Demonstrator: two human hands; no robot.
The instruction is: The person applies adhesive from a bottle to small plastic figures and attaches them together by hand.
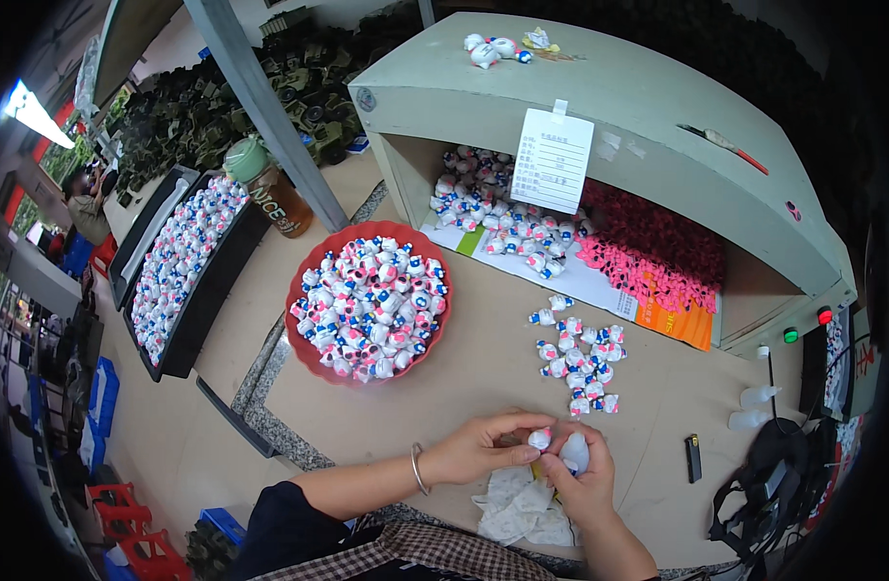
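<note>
Near the table's front edge, my left hand [473, 451] pinches a small white figurine [540, 439] with a touch of pink between thumb and fingers. My right hand [591, 486] is closed around a small whitish squeeze bottle [575, 451], close beside the figurine. Below both hands lies a crumpled white cloth [524, 511]. Just beyond them, a loose cluster of white figurines [575, 360] with blue and pink parts rests on the table. To the left, a red scalloped basin [296, 334] is heaped with similar figurines.
A pale green shelf box [599, 73] holds more figurines and a heap of pink pieces [647, 276]. On the left stand a black tray [188, 356] of figurines and a lidded drink bottle [282, 203]. At right lie a black-and-yellow object [694, 459], small bottles [751, 419] and black straps [739, 499].
</note>
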